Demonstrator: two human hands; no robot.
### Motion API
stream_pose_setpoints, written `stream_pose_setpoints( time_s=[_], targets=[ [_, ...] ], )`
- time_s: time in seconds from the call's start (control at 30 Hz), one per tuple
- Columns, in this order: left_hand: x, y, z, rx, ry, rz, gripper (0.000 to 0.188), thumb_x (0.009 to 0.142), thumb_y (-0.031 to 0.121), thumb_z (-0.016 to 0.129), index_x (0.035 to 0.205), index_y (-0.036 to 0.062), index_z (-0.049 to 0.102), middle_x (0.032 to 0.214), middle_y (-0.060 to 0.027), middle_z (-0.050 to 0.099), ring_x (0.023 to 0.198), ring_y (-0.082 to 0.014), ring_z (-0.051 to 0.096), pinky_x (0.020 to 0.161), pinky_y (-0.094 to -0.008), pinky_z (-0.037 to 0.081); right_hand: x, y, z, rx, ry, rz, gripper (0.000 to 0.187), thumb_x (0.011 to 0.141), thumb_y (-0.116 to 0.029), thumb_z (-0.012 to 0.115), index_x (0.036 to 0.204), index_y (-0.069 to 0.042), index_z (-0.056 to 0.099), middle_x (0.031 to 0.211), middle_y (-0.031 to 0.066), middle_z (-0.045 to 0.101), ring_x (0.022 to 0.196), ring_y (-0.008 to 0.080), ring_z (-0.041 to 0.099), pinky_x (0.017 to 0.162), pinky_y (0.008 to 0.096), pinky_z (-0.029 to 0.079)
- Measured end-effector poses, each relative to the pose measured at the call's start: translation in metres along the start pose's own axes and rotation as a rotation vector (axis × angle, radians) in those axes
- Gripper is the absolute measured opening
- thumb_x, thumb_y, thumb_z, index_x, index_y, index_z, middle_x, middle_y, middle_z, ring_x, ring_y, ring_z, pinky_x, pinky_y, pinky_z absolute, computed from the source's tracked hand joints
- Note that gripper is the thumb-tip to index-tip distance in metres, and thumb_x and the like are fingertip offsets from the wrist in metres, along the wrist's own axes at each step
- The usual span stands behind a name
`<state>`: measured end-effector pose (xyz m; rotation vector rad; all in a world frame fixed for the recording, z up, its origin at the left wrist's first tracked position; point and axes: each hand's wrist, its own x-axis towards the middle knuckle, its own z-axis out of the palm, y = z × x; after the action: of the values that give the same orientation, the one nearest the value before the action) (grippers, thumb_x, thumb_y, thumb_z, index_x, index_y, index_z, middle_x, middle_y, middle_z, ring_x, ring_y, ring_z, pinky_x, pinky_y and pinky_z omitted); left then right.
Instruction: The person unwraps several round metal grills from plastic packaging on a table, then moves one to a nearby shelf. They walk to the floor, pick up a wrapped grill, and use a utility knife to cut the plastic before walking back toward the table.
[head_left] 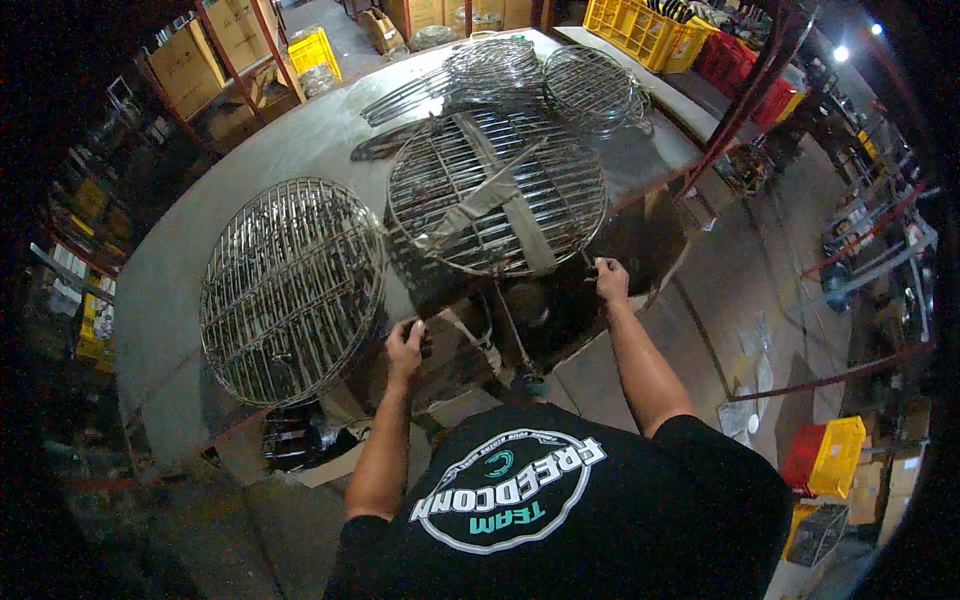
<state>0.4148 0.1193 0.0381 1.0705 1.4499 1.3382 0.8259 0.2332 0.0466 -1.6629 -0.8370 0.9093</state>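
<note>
My left hand (407, 347) is closed, fingers curled, close to the table's near edge between two round wire grates. Further right, my right hand (611, 280) is pinched, just off the near right rim of the taped grate. A dark brown, partly shiny surface (640, 243) spans the space between my hands; whether either hand grips it, I cannot make out. The taped round grate (575, 205) has crossed strips of pale tape (480, 205) over its bars. To the left lies another round metal grate (290, 290), flat on the grey table (190, 215).
At the table's far side are a pile of wire grates (490, 70) and a smaller round grate (590, 85). Yellow crates (630, 30) and red crates (740, 70) stand beyond. Cardboard boxes (190, 75) fill a rack at the far left. Plastic scraps (760, 365) litter the right floor.
</note>
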Motion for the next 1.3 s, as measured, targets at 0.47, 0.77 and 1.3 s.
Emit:
stream_pose_setpoints(
  time_s=[0.47, 0.77, 1.3],
  targets=[
    [0.119, -0.008, 0.112, 0.311, 0.431, -0.325, 0.044, 0.068, 0.038, 0.078, 0.081, 0.0007, 0.058, 0.072, -0.0070, 0.061, 0.062, -0.0182, 0.057, 0.058, -0.0361, 0.046, 0.163, -0.010, 0.003, -0.500, -0.089, -0.174, 0.053, 0.070, -0.041, 0.073, 0.096, 0.004, 0.061, 0.093, 0.0201, 0.065, 0.087, 0.0334, 0.062, 0.080, 0.0406, 0.047],
    [0.141, -0.029, 0.118, 0.518, 0.458, -0.453, 0.048, 0.064, 0.023, 0.070, 0.097, -0.0063, 0.052, 0.095, -0.0255, 0.061, 0.087, -0.0372, 0.063, 0.081, -0.0438, 0.049, 0.185, 0.002, -0.005, -0.445, -0.269, -0.228, 0.038, 0.076, -0.030, 0.073, 0.095, 0.002, 0.064, 0.081, 0.0126, 0.067, 0.071, 0.0191, 0.062, 0.066, 0.0332, 0.048],
    [0.140, -0.042, 0.128, 0.414, 0.614, -0.389, 0.042, 0.069, 0.020, 0.069, 0.095, -0.0050, 0.048, 0.083, -0.0187, 0.059, 0.072, -0.0260, 0.059, 0.063, -0.0404, 0.049, 0.258, 0.052, -0.003, -0.345, -0.520, -0.208, 0.038, 0.084, -0.031, 0.062, 0.100, 0.003, 0.062, 0.076, 0.0119, 0.061, 0.065, 0.0223, 0.058, 0.060, 0.0319, 0.047]
  ],
)
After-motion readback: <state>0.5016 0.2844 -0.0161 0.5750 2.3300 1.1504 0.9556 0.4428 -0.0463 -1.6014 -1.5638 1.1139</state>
